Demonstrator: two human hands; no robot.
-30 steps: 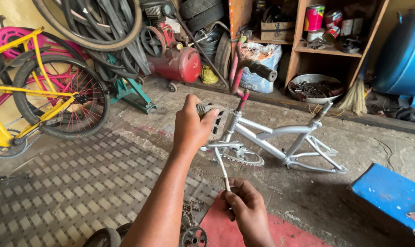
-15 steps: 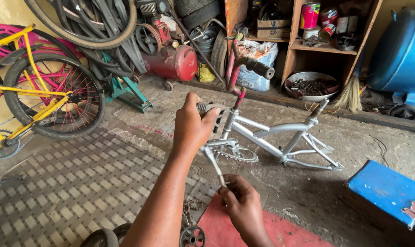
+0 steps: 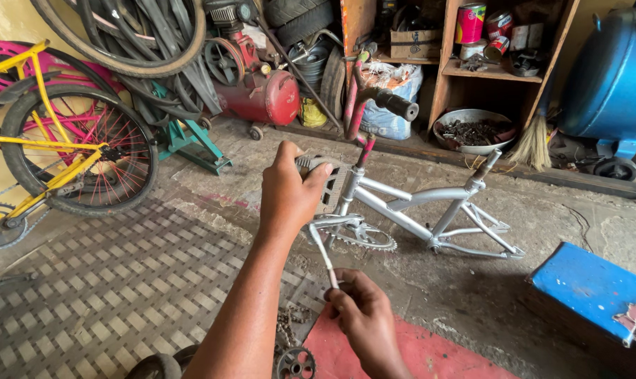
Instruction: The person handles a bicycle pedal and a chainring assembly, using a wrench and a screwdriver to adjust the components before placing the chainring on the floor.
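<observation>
yellow bicycle (image 3: 58, 151) stood far left | left hand (image 3: 290, 193) closed around grey pedal (image 3: 328, 184) of the silver bike frame (image 3: 416, 203) lying on the floor | right hand (image 3: 363, 316) pinched the thin wrench (image 3: 323, 253) | frame seemed stiff, light; best gripped at pedal | red compressor (image 3: 262, 95), blue stool (image 3: 591, 288) stood nearby, not blocking

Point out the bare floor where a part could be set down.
Bare: checkered mat between yellow bicycle and left hand; concrete between silver frame and blue box. Crowded: back wall around red compressor, shelves.
</observation>
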